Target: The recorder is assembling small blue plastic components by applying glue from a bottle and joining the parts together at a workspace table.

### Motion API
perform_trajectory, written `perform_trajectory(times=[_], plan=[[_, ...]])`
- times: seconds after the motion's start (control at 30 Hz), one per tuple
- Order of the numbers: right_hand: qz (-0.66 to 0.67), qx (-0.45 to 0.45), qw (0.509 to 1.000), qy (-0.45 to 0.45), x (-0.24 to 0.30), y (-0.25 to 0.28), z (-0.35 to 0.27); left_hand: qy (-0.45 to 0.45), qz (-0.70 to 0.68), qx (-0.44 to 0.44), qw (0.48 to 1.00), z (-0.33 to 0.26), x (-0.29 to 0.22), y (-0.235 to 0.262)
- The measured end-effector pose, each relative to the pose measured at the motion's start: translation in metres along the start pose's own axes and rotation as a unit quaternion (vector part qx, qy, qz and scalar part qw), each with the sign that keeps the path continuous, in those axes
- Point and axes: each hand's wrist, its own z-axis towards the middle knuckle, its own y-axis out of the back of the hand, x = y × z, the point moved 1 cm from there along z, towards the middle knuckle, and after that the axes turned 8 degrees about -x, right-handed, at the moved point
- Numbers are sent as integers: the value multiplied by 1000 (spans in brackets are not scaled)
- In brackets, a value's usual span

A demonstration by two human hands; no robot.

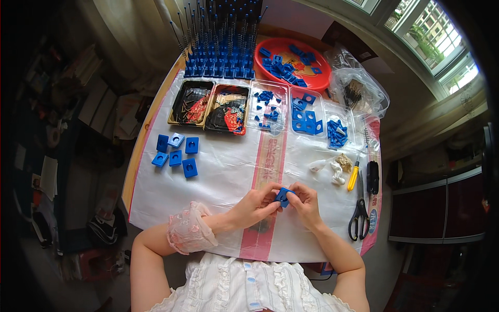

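Between my hands, just above the covered table, is a small blue plastic block with a round hole (281,197). My left hand (258,204) pinches its left side with thumb and fingers. On its right side, the thumb and fingers of my right hand (305,205) also close on it. Fingertips cover part of the block. Farther left on the sheet lie several similar blue square pieces with holes (190,167), some tilted differently from others.
Along the back stand black trays of small metal parts (173,109) and clear trays of blue parts (285,112). Behind them are upright spring-topped blue assemblies (218,67) and a red basin (325,78). At right lie scissors (359,216), a yellow-handled screwdriver (353,178) and crumpled tissue (338,174).
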Motion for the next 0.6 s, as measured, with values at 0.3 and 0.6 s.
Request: perform_trajectory(times=[0.3,0.6], plan=[[-16,10,1000,-21,-2,6,0,33,-53,0,998,2,2,3],[-4,32,999,11,-12,1,0,72,-107,-21,991,4,0,3]])
